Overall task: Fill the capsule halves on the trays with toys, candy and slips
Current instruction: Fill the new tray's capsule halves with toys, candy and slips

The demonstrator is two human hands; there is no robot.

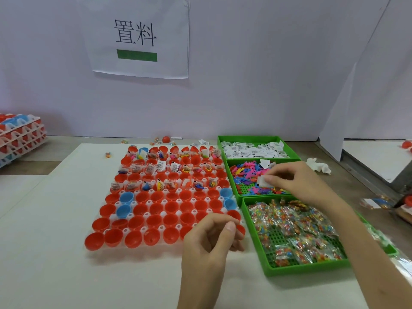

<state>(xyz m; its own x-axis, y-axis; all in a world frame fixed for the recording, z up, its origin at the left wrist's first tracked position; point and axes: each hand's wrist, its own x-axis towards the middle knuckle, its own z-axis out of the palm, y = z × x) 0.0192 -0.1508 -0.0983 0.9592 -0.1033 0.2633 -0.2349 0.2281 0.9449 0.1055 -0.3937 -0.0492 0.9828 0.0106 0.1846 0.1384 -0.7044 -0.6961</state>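
Fingertips [270, 179] of the right hand [292, 184] pinch white slips [262, 181] above the middle toy bin [247, 190], probably to carry left to the empty capsule halves [153, 219]; the left hand [209, 239] hovers loosely curled, seemingly empty, over the tray [146, 213] at its near right corner

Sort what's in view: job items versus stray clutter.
In the job: capsule tray, red capsule halves, slip bin, toy bin, candy bin, slip pinched by right hand.
Lying about: loose red capsule by the wall, stray candy packet, crumpled tissue, wall sign.
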